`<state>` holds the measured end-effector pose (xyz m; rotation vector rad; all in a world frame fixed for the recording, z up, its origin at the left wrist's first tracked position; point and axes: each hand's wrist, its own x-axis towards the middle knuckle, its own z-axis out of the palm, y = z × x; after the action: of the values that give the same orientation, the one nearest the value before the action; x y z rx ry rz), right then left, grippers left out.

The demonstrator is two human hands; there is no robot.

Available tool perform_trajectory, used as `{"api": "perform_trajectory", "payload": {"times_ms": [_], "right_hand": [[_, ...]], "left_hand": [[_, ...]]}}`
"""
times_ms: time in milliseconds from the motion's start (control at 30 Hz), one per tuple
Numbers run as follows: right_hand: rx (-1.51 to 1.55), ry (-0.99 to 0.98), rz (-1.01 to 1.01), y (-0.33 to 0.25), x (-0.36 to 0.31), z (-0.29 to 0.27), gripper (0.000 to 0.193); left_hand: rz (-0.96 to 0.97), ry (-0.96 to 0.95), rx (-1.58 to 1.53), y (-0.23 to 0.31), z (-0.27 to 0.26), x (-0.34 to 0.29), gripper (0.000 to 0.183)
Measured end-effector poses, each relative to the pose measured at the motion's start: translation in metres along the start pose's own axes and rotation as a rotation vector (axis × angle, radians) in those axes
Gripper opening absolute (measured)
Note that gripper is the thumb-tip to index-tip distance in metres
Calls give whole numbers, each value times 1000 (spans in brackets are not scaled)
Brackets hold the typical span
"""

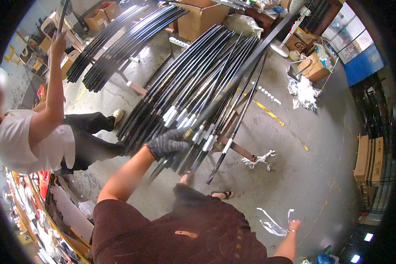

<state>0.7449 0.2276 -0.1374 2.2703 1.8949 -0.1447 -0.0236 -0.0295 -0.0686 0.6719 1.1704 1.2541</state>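
My left hand, in a dark grey knitted glove, is closed around a long dark pole. The pole slants up and away to the right, above a rack loaded with many black poles. Several of those poles have white wrapping near their close ends. Low on the right, my bare right hand is closed on a crumpled strip of white plastic film, which hangs out to the left of it. It is well apart from the poles.
On the left a person in a white shirt holds up a dark rod. Behind stands another rack of black poles. A metal rack bar juts out right of the poles. White scraps and cardboard boxes lie at the far right.
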Motion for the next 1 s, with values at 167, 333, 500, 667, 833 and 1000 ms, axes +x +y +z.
{"api": "perform_trajectory", "payload": {"times_ms": [167, 333, 500, 667, 833, 1000], "right_hand": [[206, -52, 44, 43, -56, 38, 18], [244, -152, 306, 74, -139, 61, 18], [250, -135, 413, 77, -213, 48, 18], [229, -112, 444, 72, -260, 21, 18], [210, -124, 414, 61, -266, 2, 18], [198, -141, 362, 41, -256, -10, 18]], "left_hand": [[332, 723, 272, -73, -104, 10, 46], [-11, 910, 772, -125, -207, 9, 54], [-313, 916, 1128, -125, -229, 23, 62], [-531, 883, 1185, -128, -244, 43, 57], [-541, 921, 1248, -156, -270, 48, 49], [-79, 1133, 1188, -158, -248, 31, 28]]}}
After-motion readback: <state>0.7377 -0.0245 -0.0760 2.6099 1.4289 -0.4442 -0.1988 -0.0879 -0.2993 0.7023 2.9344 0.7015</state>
